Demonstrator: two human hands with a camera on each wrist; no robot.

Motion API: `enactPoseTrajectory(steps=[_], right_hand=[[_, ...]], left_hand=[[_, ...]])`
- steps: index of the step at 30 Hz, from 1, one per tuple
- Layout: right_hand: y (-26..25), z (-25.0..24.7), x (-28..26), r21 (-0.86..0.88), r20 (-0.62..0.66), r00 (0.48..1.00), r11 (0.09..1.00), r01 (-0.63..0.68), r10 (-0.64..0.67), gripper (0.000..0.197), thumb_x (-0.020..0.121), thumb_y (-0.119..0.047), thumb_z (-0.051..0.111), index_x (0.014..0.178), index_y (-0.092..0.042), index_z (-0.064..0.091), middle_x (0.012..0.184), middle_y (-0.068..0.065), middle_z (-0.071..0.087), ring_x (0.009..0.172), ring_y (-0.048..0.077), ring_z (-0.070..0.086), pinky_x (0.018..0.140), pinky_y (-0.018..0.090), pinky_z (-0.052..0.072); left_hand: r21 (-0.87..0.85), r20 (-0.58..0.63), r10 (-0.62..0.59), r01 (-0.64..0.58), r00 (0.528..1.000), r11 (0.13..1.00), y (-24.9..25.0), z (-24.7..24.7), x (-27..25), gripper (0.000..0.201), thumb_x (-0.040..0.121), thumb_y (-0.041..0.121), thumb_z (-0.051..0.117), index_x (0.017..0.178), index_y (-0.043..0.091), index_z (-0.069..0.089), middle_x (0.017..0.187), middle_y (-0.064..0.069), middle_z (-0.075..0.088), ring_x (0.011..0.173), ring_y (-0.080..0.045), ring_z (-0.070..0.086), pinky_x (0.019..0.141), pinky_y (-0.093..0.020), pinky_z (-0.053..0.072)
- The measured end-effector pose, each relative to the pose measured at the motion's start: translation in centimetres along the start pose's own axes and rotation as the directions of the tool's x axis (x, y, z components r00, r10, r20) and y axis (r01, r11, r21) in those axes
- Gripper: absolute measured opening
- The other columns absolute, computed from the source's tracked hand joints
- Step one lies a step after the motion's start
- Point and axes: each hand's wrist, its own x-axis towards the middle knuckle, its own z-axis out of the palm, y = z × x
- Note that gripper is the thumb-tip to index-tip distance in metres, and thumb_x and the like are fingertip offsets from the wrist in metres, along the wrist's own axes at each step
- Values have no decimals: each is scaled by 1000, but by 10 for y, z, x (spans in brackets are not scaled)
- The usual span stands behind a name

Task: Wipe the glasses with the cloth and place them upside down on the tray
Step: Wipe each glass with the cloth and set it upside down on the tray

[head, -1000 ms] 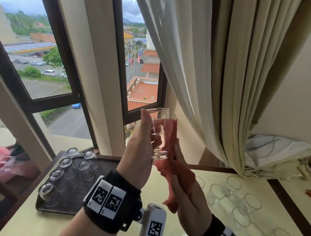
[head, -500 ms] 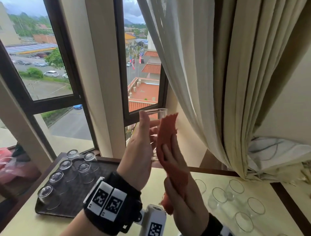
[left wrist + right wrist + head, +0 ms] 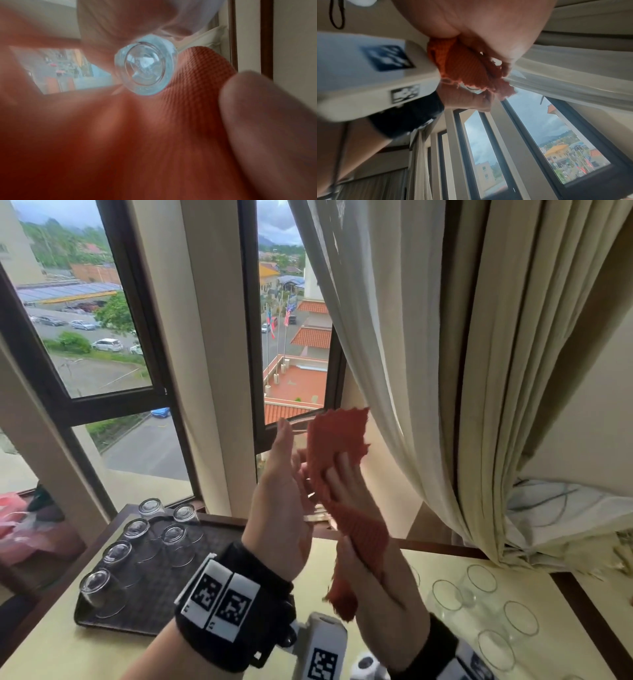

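Note:
My left hand holds a clear glass upright at chest height in front of the window, thumb pointing up. An orange-red cloth covers most of the glass; only part of the rim and the thick base show. My right hand grips the cloth and presses it against the glass. The left wrist view shows the round glass base against the cloth. In the right wrist view the cloth is bunched in my right palm.
A dark tray lies on the table at the left with several glasses upside down on it. Several upright glasses stand on the yellow table at the right. A curtain hangs close behind my hands.
My right hand has slid the cloth up the glass, from near its base to over its rim. The left hand keeps hold of the glass.

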Motion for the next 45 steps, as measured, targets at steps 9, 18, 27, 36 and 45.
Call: enactPoseTrajectory(steps=[9,18,27,36,45], right_hand=[[14,-7,11,138,-79,978,974,-181,193,47,104,-53,49,150,-49,49,138,4,68,108,20,74,68,23,57],[3,-4,3,-184,69,980,963,198,-188,59,107,-26,46,164,-25,34,175,-5,19,162,30,18,126,63,24],[6,-8,12,185,-84,980,970,-161,178,32,110,-40,47,131,-54,66,122,0,77,99,17,77,69,27,60],[5,-2,-10,-123,74,993,988,96,-88,57,107,-30,48,163,-32,36,174,-9,21,120,77,44,97,84,42],[6,-10,14,226,-144,968,959,-171,207,45,102,-45,49,146,-56,50,119,-1,75,65,11,66,49,30,51]], left_hand=[[132,92,47,-59,995,990,1,3,-2,108,65,82,80,127,-2,54,71,-5,62,67,-21,65,67,-33,59],[30,38,5,-6,999,1000,0,1,-7,77,98,76,43,125,12,76,121,-16,79,115,-31,76,100,-43,58],[168,114,86,-104,990,980,-3,1,-12,80,88,76,41,120,10,71,82,-1,70,75,-15,67,78,-39,56],[85,84,80,-87,993,993,-2,0,-11,72,104,69,34,122,15,78,121,-16,79,115,-29,75,102,-42,55],[154,92,88,-101,992,983,-11,7,-14,85,88,79,43,122,6,72,92,-8,67,77,-17,67,71,-31,57]])
